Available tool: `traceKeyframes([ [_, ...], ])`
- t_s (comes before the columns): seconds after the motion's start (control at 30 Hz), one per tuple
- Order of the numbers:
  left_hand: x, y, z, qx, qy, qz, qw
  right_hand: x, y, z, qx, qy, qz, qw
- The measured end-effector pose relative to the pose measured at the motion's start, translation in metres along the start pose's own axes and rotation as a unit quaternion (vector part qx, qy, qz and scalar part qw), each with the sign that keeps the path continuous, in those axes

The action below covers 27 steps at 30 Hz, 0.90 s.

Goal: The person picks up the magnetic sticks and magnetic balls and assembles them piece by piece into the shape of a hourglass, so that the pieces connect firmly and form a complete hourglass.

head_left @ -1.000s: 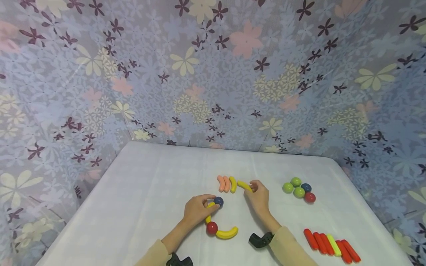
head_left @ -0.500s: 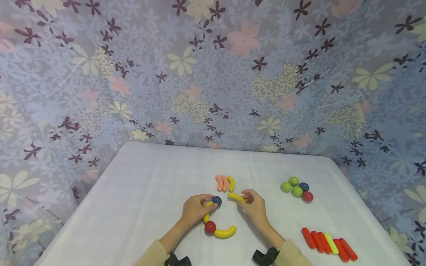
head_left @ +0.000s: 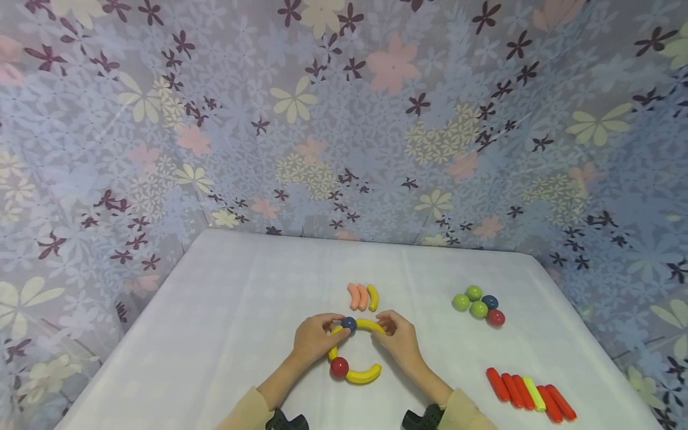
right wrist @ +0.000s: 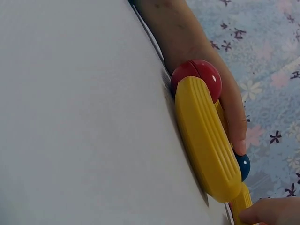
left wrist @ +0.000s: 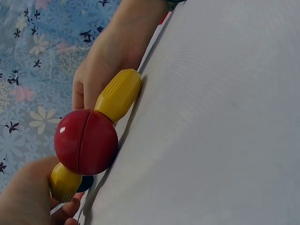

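Note:
My left hand (head_left: 314,337) pinches a dark blue ball (head_left: 349,323) between thumb and fingers. From that ball a curved yellow rod (head_left: 332,352), partly hidden by the hand, runs down to a glossy red ball (head_left: 339,367). A second curved yellow rod (head_left: 364,375) extends right from the red ball, its far end free; its ridged side shows large in the right wrist view. With thumb and fingers my right hand (head_left: 400,340) grips a third yellow rod (head_left: 368,324), whose left end meets the blue ball. Together the pieces form a ring with a gap at the right.
Beyond the hands lie two pink curved rods (head_left: 358,297) and one yellow curved rod (head_left: 373,297). Farther right, green balls (head_left: 478,309) cluster with a blue ball (head_left: 490,302) and a red ball (head_left: 495,318). Red straight rods (head_left: 498,384) and a lime rod (head_left: 534,393) lie front right.
My right hand has moved left and toward me with its yellow rod, bringing the rod's end to the blue ball. My left hand has stayed in place on the blue ball.

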<state>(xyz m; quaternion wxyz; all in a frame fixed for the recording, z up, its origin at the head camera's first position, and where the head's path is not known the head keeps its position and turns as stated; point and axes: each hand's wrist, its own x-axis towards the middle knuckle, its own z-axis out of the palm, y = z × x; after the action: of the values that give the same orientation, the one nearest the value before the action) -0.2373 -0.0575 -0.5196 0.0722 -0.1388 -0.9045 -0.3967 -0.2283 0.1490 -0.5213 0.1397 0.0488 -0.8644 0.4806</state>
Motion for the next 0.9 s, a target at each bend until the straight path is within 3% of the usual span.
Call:
traceKeyframes([
  [0.13,0.0,0.0,0.001,-0.006,0.007,0.017,0.9998,0.0,0.002,0.0,-0.014,-0.006,-0.014,1.0],
  [0.3,0.001,-0.001,0.001,-0.049,-0.016,0.044,0.9977,-0.001,0.001,-0.003,-0.005,-0.019,-0.018,1.0],
  [0.43,0.001,-0.002,0.001,-0.069,-0.028,0.036,0.9965,0.001,0.0,-0.009,0.013,-0.016,-0.009,1.0],
  [0.73,0.002,0.0,0.001,-0.054,-0.021,-0.001,0.9983,0.01,0.018,-0.041,-0.004,0.068,0.014,0.998],
  [0.9,0.002,0.002,0.0,-0.027,-0.014,0.016,0.9994,0.014,0.03,-0.069,-0.02,0.123,0.022,0.992],
])
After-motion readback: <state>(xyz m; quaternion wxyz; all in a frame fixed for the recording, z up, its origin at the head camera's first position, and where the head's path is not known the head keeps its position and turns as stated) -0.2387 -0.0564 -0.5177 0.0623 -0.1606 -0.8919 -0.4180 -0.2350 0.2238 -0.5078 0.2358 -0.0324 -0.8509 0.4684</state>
